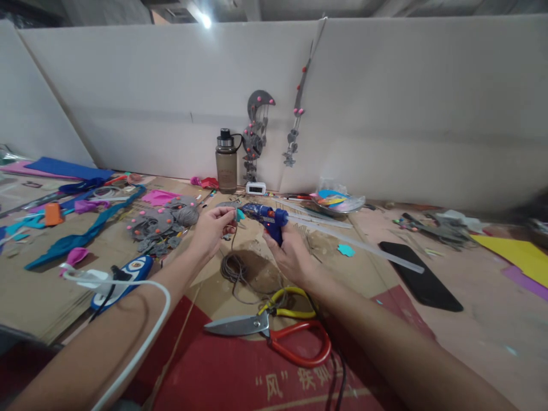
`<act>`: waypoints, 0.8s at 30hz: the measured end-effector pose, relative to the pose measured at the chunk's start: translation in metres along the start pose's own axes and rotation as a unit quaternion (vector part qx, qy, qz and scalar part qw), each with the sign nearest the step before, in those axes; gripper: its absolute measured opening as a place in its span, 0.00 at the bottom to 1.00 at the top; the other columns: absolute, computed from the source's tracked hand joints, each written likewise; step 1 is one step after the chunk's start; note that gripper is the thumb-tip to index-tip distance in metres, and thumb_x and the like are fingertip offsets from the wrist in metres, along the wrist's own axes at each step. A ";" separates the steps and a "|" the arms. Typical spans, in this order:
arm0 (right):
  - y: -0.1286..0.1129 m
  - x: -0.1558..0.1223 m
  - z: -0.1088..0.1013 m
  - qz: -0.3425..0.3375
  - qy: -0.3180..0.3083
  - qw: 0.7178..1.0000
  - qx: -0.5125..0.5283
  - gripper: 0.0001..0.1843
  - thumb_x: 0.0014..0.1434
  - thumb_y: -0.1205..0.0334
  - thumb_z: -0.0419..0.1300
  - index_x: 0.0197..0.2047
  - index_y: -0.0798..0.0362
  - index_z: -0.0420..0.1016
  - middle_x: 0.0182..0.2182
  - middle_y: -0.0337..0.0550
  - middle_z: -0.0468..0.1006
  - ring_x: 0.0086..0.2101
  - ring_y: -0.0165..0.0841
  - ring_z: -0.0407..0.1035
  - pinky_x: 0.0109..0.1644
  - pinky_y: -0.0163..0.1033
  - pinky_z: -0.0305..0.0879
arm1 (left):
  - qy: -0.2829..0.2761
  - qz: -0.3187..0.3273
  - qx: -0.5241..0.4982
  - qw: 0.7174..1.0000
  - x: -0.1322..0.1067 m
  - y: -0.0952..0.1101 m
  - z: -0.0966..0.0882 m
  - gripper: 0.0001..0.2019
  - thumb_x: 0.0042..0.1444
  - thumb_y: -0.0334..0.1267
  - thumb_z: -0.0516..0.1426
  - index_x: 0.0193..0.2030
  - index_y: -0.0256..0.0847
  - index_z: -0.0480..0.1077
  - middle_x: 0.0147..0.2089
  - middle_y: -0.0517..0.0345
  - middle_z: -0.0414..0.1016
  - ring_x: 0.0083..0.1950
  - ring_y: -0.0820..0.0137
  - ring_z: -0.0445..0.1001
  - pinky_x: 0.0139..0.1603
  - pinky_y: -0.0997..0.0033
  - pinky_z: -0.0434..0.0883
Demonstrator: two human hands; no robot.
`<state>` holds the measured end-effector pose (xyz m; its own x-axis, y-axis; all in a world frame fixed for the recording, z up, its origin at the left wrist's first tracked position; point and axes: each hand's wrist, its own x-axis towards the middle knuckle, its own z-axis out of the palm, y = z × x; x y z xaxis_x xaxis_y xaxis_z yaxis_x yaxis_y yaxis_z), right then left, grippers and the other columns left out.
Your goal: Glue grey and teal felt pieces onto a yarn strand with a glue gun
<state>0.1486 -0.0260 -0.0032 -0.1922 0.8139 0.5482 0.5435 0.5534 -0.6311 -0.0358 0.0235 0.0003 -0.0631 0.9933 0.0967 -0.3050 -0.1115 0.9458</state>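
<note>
My right hand [291, 251] grips a blue hot glue gun [268, 217], whose nozzle points left. A long translucent glue stick [359, 245] sticks out of its back end. Pinched in the fingers of my left hand [216, 228] is a small teal felt piece [240, 215], right by the nozzle. A thin brown cord hangs beneath that hand, above a coil of brown cord [233, 268] on the cardboard. Nearer to me lie scissors [257, 324] with one red and one yellow handle. Another teal felt piece [346, 250] rests right of the glue gun.
A bottle [226, 162] and a small white digital clock [256, 188] stand at the back. Grey felt pieces with pink dots [160, 225] lie left. A black phone [422, 277] is at right. A white cable [165, 302] crosses over my left forearm near a blue power strip [128, 279].
</note>
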 end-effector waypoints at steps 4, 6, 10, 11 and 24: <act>0.002 0.000 0.000 0.001 -0.003 1.000 -0.003 0.18 0.61 0.57 0.48 0.51 0.58 0.64 0.40 0.52 0.73 0.38 0.39 0.67 0.46 0.46 0.64 | 0.005 0.002 0.001 1.000 0.000 0.001 0.001 0.15 0.37 0.39 0.68 0.30 0.33 0.71 0.23 0.61 0.69 0.22 0.79 0.66 0.20 0.80 0.62; 0.003 0.000 0.000 -0.003 0.002 1.000 -0.002 0.18 0.61 0.57 0.48 0.51 0.57 0.64 0.40 0.51 0.73 0.38 0.38 0.67 0.46 0.46 0.64 | 0.007 0.002 0.000 1.000 -0.001 0.002 0.001 0.16 0.36 0.39 0.68 0.30 0.33 0.71 0.23 0.61 0.69 0.22 0.79 0.66 0.20 0.80 0.62; 0.002 0.000 0.001 0.006 -0.007 1.000 -0.002 0.17 0.61 0.57 0.48 0.48 0.57 0.66 0.38 0.51 0.73 0.36 0.38 0.66 0.44 0.46 0.65 | 0.007 -0.001 0.003 1.000 -0.002 0.003 0.003 0.16 0.36 0.39 0.68 0.30 0.33 0.71 0.22 0.61 0.69 0.21 0.79 0.66 0.20 0.80 0.62; 0.002 0.000 0.001 0.010 -0.010 1.000 -0.001 0.17 0.61 0.57 0.48 0.48 0.57 0.66 0.37 0.51 0.73 0.35 0.38 0.66 0.43 0.45 0.65 | 0.006 -0.001 0.005 1.000 -0.002 0.003 0.003 0.16 0.36 0.39 0.68 0.30 0.33 0.71 0.22 0.61 0.69 0.21 0.79 0.66 0.20 0.80 0.63; 0.002 0.000 0.001 0.014 -0.006 1.000 -0.005 0.16 0.61 0.58 0.49 0.49 0.55 0.66 0.36 0.49 0.73 0.35 0.38 0.66 0.43 0.45 0.65 | 0.004 0.004 0.016 1.000 -0.002 0.002 0.002 0.15 0.38 0.40 0.67 0.29 0.34 0.71 0.22 0.62 0.69 0.21 0.80 0.65 0.21 0.80 0.63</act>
<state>0.1484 -0.0249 -0.0051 -0.1863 0.8316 0.5233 0.5576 0.5280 -0.6405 -0.0347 0.0219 0.0021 -0.0731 0.9921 0.1022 -0.2730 -0.1185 0.9547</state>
